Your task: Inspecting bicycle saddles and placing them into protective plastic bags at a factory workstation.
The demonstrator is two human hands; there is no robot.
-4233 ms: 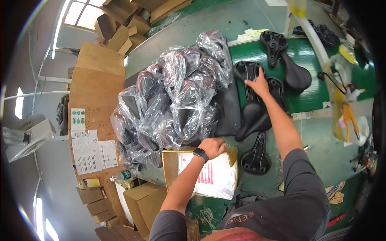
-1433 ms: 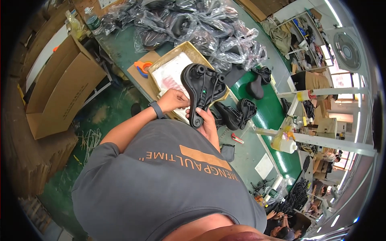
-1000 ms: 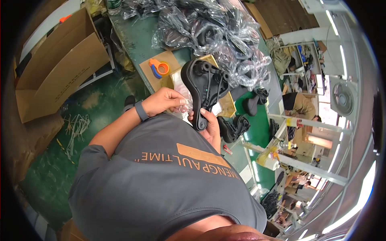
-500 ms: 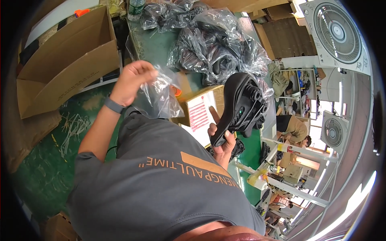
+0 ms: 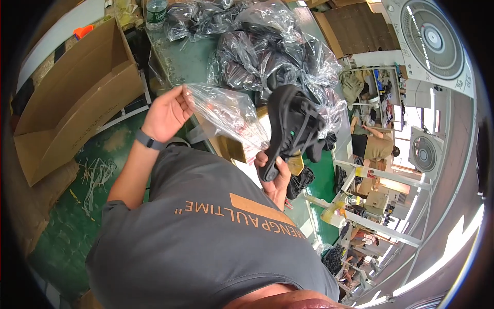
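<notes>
Whereas the clear plastic bag [image 5: 218,108] hung loose from one hand half a second ago, it is now drawn out in a long taut stretch reaching toward the nose of the black saddle [image 5: 281,121]. The left hand [image 5: 167,114], to the left of the saddle and well apart from it, has its thumb and fingers pinched on the bag's near edge. The right hand [image 5: 274,172] is clamped around the saddle's nose, and the bag's other end runs right up to its fingers; it looks nipped there too, though the folds make that hard to confirm.

The saddle is held up in front of the small box [image 5: 296,165], tilted, with its wide end pointing away and its railed underside showing; it and the bag hide more of that box than a moment earlier. For the work in hand, the change seems to mean that both hands now tend the film, while the right also bears the saddle's weight. The saddle appears to be wholly outside the bag; which end of the bag is its mouth cannot be told.

Beyond the saddle lies a heap of plastic-wrapped saddles [image 5: 262,59]. Just to the saddle's right and nearer its nose are other bare saddles [image 5: 302,180]. Well to its left stands a large carton [image 5: 77,98].
</notes>
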